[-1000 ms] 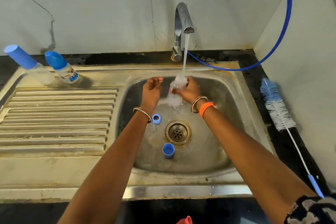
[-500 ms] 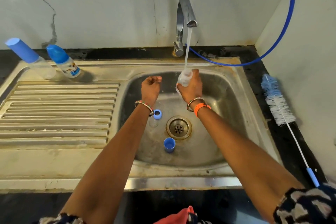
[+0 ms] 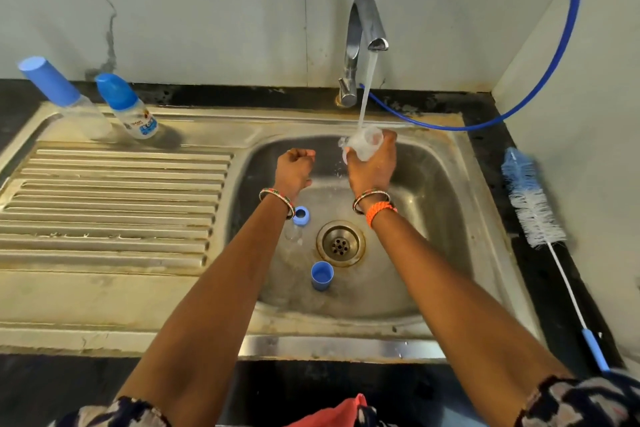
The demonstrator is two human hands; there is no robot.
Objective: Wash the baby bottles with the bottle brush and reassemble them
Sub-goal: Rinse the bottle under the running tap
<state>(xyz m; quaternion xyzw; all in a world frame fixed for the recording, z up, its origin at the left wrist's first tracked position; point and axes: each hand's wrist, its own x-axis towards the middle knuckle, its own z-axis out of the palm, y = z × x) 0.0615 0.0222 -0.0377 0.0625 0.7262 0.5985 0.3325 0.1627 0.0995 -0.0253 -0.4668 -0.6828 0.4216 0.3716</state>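
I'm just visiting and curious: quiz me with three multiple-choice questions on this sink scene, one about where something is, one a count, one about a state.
1. Where does the bottle brush lie?
A. in the basin
B. on the counter right of the sink
C. on the draining board

2. How many capped bottles stand on the draining board?
A. one
B. two
C. four

3. What is the tap doing?
A. running
B. off
C. dripping only

Answers:
1 B, it lies beside the basin's right rim.
2 B, two blue-capped bottles stand at the far left.
3 A, a stream falls into the clear bottle in the right hand.
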